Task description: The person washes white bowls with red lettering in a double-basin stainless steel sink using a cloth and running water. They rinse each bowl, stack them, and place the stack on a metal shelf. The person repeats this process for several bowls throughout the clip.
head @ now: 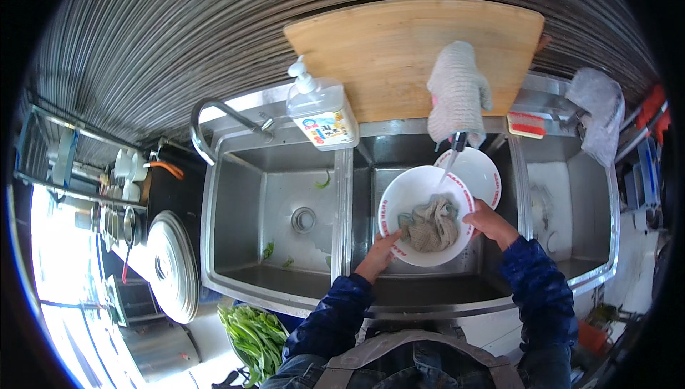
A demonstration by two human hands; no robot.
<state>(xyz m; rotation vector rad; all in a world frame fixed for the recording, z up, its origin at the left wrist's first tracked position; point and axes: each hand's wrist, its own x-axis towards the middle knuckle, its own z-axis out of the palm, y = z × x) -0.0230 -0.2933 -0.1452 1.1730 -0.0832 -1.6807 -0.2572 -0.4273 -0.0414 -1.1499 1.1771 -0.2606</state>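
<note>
A white bowl (402, 191) with red printing along its rim is held between my two hands over the middle sink basin. My left hand (379, 252) grips its lower left rim, and my right hand (491, 222) grips the right rim. Inside the bowl lies a crumpled beige cloth (431, 224). Water falls into the bowl from a faucet spout (458, 142), whose upper part is hidden under a light knit glove or cloth (456, 89). A second white dish (479, 172) with red rim marks sits behind the bowl, partly covered by it.
The left basin (283, 196) holds scraps of green leaf. A pump bottle (321, 108), a curved faucet (203, 121) and a red-bristled brush (526, 125) stand along the back ledge. A wooden board (385, 52) leans on the wall. Leafy greens (254, 338) sit lower left.
</note>
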